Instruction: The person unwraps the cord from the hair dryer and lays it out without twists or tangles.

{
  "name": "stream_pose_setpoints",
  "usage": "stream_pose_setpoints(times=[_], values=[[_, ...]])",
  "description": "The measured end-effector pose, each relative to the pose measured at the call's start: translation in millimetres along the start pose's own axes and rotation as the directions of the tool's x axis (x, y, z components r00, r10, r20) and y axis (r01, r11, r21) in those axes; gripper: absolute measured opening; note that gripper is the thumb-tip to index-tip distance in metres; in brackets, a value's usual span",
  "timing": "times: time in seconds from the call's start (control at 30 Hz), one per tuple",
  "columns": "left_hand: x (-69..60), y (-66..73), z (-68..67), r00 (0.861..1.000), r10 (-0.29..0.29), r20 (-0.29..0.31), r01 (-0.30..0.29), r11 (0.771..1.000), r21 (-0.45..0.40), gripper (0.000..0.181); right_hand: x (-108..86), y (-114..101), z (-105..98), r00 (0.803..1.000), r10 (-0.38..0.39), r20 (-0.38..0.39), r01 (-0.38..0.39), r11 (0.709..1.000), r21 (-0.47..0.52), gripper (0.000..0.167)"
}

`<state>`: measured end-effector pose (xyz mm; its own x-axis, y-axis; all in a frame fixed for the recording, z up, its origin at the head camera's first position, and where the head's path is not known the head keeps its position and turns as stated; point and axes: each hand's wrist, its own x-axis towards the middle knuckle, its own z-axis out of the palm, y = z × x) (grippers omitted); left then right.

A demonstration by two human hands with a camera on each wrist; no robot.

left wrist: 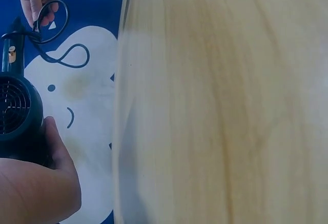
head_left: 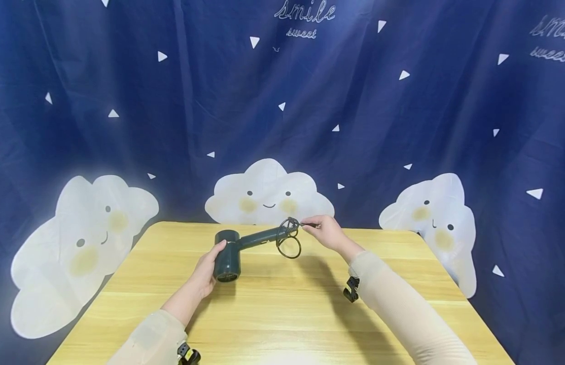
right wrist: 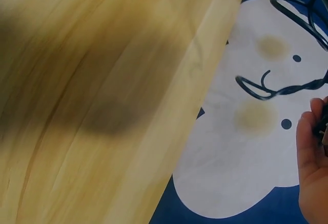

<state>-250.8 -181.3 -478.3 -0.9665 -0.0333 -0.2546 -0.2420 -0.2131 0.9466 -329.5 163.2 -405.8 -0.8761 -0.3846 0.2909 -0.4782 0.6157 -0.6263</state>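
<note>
A dark green hair dryer is held above the table, its handle pointing right and slightly up in the head view. My left hand grips the barrel from the left side, thumb along it. In the left wrist view the round grille shows beside that hand. A dark power cord hangs in loops around the handle's far end. My right hand pinches the cord's end just right of the handle. A black piece, perhaps the plug, shows partly in its fingers in the right wrist view.
Below the hands lies a light wooden table. Behind its far edge hangs a dark blue curtain with white triangles and smiling clouds. A black clip-like device is strapped at the right wrist, and another at the left.
</note>
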Motion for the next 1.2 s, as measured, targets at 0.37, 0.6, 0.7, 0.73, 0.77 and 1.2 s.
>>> stream_pose_setpoints(times=[0.37,0.6,0.7,0.73,0.77,1.2], values=[[1.2,2.1,-0.3,1.000,0.019,0.017,-0.019,1.000,-0.021,0.074,-8.4,-3,-8,0.998,-0.047,0.051,0.048,0.999,-0.017,0.025],[0.7,5.5,1.2,1.000,0.015,-0.007,-0.015,1.000,-0.017,0.074,-14.3,-6,-17,0.998,-0.036,0.061,0.036,0.999,-0.004,0.025],[-0.1,6.5,1.7,1.000,0.016,-0.022,-0.016,1.000,-0.014,0.073,-16.3,-9,-21,0.998,-0.035,0.056,0.035,0.999,0.012,0.025],[-0.8,6.8,1.9,0.999,0.017,-0.027,-0.018,1.000,-0.012,0.073,-16.9,-10,-22,0.998,-0.037,0.054,0.036,0.999,0.015,0.024],[-0.8,6.8,1.7,0.999,0.019,-0.031,-0.019,1.000,-0.010,0.074,-17.1,-11,-23,0.998,-0.042,0.054,0.041,0.999,0.015,0.024],[-3.1,2.7,-1.3,0.998,0.025,-0.062,-0.026,0.999,-0.023,0.079,-21.9,-17,-33,0.998,-0.042,0.051,0.042,0.999,-0.002,0.024]])
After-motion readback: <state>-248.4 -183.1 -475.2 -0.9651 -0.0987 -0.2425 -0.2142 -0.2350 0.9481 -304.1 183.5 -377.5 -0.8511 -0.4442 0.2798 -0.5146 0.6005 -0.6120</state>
